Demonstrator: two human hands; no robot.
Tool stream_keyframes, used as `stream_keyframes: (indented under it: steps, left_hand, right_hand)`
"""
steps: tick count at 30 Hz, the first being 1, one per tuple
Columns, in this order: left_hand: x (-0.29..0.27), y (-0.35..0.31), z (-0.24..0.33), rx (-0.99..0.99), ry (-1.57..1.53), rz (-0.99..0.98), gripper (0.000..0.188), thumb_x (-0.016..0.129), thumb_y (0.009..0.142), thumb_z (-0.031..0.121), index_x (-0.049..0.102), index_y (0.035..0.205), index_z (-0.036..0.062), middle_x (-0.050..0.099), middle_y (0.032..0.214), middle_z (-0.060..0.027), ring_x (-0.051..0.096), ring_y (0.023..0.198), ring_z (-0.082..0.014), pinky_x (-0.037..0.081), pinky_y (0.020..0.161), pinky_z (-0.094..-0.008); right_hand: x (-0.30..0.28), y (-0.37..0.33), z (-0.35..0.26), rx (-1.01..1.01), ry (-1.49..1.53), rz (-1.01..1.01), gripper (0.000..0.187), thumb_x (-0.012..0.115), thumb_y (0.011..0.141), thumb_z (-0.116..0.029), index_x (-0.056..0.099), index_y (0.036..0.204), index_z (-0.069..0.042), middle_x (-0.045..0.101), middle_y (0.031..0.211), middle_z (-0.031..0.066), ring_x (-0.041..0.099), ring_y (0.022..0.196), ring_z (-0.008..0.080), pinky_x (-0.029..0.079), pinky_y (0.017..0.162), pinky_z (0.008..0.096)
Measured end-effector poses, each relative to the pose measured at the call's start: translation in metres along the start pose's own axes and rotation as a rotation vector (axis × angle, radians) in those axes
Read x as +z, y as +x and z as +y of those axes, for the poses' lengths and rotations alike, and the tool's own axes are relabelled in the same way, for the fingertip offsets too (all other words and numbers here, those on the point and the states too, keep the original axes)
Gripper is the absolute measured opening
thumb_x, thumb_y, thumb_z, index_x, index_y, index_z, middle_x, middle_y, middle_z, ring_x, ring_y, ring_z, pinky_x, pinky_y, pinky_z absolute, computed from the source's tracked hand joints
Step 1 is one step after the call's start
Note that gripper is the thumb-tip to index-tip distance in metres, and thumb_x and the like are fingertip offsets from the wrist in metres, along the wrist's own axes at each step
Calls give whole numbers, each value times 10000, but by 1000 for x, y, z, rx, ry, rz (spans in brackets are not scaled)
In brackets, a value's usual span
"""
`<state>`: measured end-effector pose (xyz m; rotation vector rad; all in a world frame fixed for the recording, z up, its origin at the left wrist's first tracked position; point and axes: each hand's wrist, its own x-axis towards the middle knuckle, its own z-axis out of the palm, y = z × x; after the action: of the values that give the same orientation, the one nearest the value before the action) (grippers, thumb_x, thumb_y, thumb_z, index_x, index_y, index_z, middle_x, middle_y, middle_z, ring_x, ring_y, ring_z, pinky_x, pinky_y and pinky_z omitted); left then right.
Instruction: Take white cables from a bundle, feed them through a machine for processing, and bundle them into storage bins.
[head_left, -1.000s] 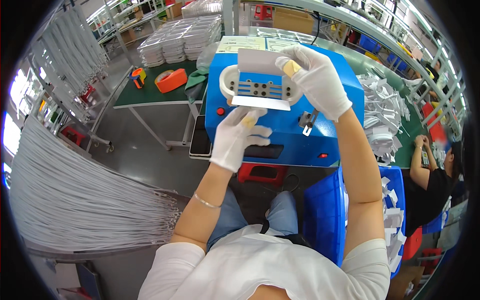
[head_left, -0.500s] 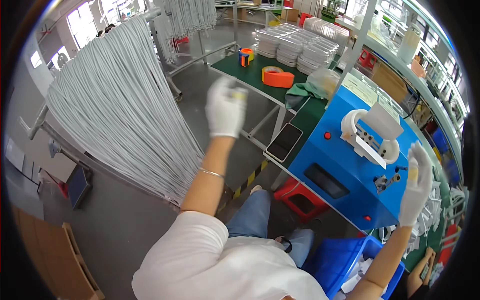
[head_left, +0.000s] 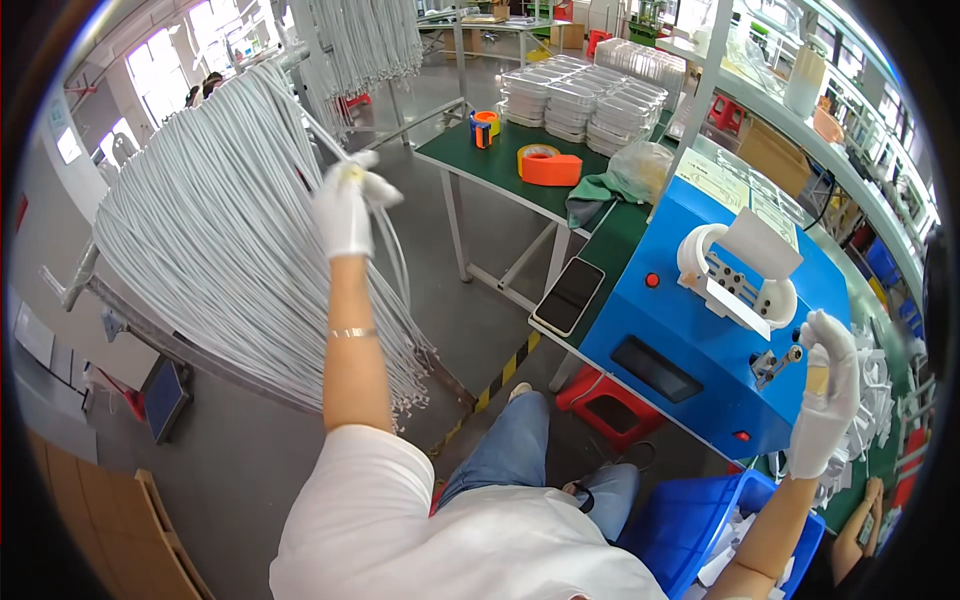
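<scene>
My left hand (head_left: 346, 212), in a white glove, is closed around a light grey cable (head_left: 397, 262) at the upper right side of a big hanging bundle of cables (head_left: 230, 230). From the hand, part of that cable runs up toward the rack and part droops in a loop. My right hand (head_left: 826, 395), also gloved, hovers beside the right end of a blue machine (head_left: 640, 300), close to a small metal fitting (head_left: 775, 366). Its fingers are bent and apart, with nothing visible in them. On the machine sits a white ring-shaped holder (head_left: 700, 250) with angled plates.
A phone (head_left: 568, 297) lies at the green table's edge. Behind it are tape rolls (head_left: 550, 168), a green cloth (head_left: 598, 192) and stacked clear trays (head_left: 580, 95). A blue bin (head_left: 670, 525) and red stool (head_left: 612, 408) stand below. Another person's hand (head_left: 862, 525) shows at lower right.
My left hand has swung left from open space to the bundle and taken hold of a cable. My right hand has dropped slightly, its fingers curling. The view has shifted a little.
</scene>
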<state>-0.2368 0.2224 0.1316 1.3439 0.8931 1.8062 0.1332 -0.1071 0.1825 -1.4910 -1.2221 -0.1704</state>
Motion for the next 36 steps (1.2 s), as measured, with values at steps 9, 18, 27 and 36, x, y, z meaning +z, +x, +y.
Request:
stream_keyframes:
  steps: [9,18,27,36]
  left_hand:
    - [151,-293,3,-1061,-552,-1473,135,553,885,120,645,968,65,593,756,1,571,656,-82,461,576,-222]
    - [172,-284,50,-326,-88,-1857,380,736,751,322,654,1004,50,625,748,-53,580,629,-135,464,589,-281]
    - [103,-175,13,-637,-1450,-1045,181,519,804,55,410,660,68,269,487,19,194,357,-48,170,324,-200]
    - [95,-212,22,-804,-1128,-858,276,479,961,251,420,747,87,437,556,-30,404,411,-107,321,350,-252]
  right_hand:
    - [83,-23,-50,226,384,-771,456,590,831,-6,497,1278,-14,588,1122,94,592,889,155,480,820,295]
    - [-32,-46,-16,703,524,-635,393,691,848,-238,624,1131,26,655,924,52,581,824,96,474,787,243]
    - [-99,-167,135,724,1479,267,529,315,996,-436,552,1117,21,395,510,4,292,318,96,247,338,248]
    - [-86,-134,100,194,-497,458,229,586,875,-61,628,1089,8,630,1088,136,586,1028,223,429,923,312]
